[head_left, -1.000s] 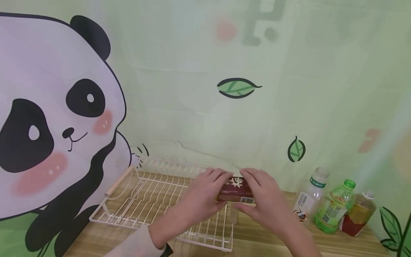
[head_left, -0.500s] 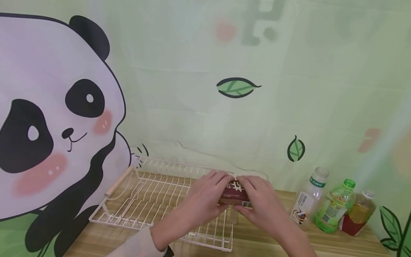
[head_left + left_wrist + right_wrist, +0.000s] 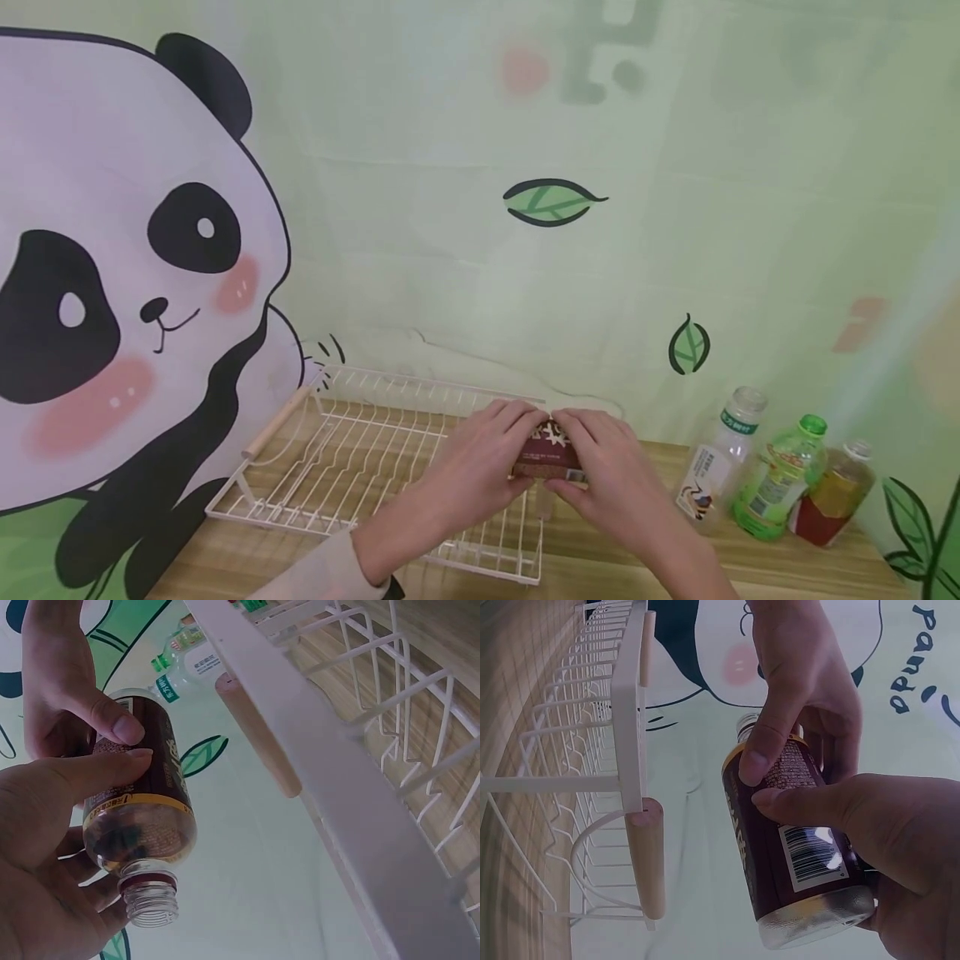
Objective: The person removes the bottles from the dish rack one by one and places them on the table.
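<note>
Both hands grip a small clear plastic bottle (image 3: 547, 457) with a dark maroon label, held sideways above the right end of a white wire dish rack (image 3: 352, 525). My left hand (image 3: 480, 467) wraps the neck half; an uncapped threaded mouth (image 3: 152, 904) shows beside that palm in the left wrist view. Around the base half is my right hand (image 3: 615, 467), its thumb lying on the label near a barcode (image 3: 812, 857). The two thumb tips almost meet on the label in both wrist views. Most of the bottle's far side is hidden by fingers.
On the wooden table (image 3: 600, 554), to the right, stand a clear bottle (image 3: 712, 467) with a white label, a green bottle (image 3: 776, 487) and an amber and red bottle (image 3: 832, 504). The rack has wooden handles (image 3: 281, 417). A panda-print cloth (image 3: 420, 208) hangs behind.
My right hand has slid left along the bottle, closer to my left hand, so less of the label shows. Over the last half second both hands have stayed nearly still.
</note>
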Tool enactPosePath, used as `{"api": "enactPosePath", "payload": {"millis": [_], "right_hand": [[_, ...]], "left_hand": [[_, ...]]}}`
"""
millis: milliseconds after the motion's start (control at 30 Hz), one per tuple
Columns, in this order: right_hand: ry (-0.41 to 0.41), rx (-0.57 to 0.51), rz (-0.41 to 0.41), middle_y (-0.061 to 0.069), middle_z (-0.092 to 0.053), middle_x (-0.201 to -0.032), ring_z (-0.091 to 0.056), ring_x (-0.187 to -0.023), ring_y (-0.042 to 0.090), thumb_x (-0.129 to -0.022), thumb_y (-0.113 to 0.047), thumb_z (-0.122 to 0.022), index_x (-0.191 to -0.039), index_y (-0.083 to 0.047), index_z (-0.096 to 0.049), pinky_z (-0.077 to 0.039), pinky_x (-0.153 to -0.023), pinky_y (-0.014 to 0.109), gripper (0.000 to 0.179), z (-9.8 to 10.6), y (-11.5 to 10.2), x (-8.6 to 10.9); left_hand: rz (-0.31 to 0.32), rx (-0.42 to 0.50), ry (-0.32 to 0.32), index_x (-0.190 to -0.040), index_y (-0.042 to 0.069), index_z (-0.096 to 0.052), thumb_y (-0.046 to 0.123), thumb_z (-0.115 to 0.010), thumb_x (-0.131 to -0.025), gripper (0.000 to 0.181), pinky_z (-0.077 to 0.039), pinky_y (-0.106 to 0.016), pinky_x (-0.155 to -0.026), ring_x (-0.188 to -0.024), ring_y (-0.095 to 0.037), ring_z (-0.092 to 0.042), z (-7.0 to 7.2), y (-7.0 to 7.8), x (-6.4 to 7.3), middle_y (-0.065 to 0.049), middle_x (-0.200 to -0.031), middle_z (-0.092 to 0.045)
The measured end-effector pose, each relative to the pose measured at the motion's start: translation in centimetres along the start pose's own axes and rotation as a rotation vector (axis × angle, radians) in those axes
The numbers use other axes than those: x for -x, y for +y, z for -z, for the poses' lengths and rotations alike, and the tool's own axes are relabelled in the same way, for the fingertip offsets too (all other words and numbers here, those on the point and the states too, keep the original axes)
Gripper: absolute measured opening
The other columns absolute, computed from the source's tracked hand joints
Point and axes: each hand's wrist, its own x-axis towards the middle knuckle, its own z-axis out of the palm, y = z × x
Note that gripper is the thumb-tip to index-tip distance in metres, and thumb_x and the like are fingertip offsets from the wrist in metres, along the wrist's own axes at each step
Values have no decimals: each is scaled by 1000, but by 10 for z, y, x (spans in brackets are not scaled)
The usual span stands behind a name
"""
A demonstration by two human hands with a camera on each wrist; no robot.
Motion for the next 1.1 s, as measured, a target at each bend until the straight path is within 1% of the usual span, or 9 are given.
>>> {"api": "enactPosePath", "payload": {"millis": [133,233,433,533,633,767,900,1000,1100], "right_hand": [[-1,4,5,12,-67,-132,-63,-123,32,-71,-26,-101,-139,-1,-63,-49,-109,55,82,2,2,1],[-7,13,8,12,-67,-132,-63,-122,32,-72,-25,-101,-140,-1,-63,-50,-107,57,82,4,6,2],[-7,-4,-21,14,-65,-133,-64,-119,35,-71,-19,-101,-143,-1,-60,-54,-102,57,85,6,18,9],[1,-29,-59,15,-62,-132,-63,-117,36,-70,-13,-101,-146,-1,-58,-58,-97,54,87,6,26,15],[6,-71,-118,17,-59,-132,-62,-116,37,-71,-6,-98,-147,-1,-56,-61,-92,50,87,5,36,23],[35,-159,-215,17,-56,-133,-62,-116,37,-73,-1,-95,-147,-4,-56,-63,-87,48,83,1,51,33],[100,-234,-276,16,-58,-132,-60,-120,37,-75,-2,-95,-145,-6,-56,-60,-91,55,81,-4,65,41],[128,-288,-330,19,-61,-135,-59,-123,40,-79,-7,-94,-146,-4,-54,-55,-95,62,78,-7,73,45],[114,-352,-444,21,-61,-139,-57,-127,42,-85,-17,-91,-149,-2,-51,-51,-98,64,77,-12,81,47]], "left_hand": [[-14,8,3,-146,9,-58,28,-92,-84,73,-50,-31,-111,-127,-20,-60,-2,1,-1,-2,-140,-62],[0,95,-40,-151,6,-53,30,-91,-87,78,-48,-31,-113,-134,-21,-58,1,-1,-1,-6,-147,-58],[129,367,-145,-162,9,-38,36,-86,-92,89,-53,-35,-108,-132,-23,-58,17,-12,3,-6,-162,-44],[193,410,-147,-167,13,-30,41,-84,-92,97,-51,-40,-111,-136,-25,-56,22,-20,10,-5,-165,-40],[237,426,-163,-169,17,-25,48,-82,-92,102,-42,-46,-119,-149,-27,-44,24,-27,19,-3,-167,-36],[256,436,-258,-169,20,-26,62,-77,-90,103,-40,-50,-120,-151,-28,-40,25,-34,33,-1,-169,-34],[250,444,-390,-168,21,-29,72,-73,-86,107,-39,-55,-119,-152,-32,-39,25,-35,50,-4,-170,-33],[236,450,-476,-167,24,-32,75,-73,-83,107,-39,-57,-119,-152,-33,-39,23,-36,64,-4,-170,-35],[219,449,-548,-165,25,-37,76,-74,-82,104,-38,-57,-120,-152,-32,-39,18,-39,77,-3,-168,-38]]}}
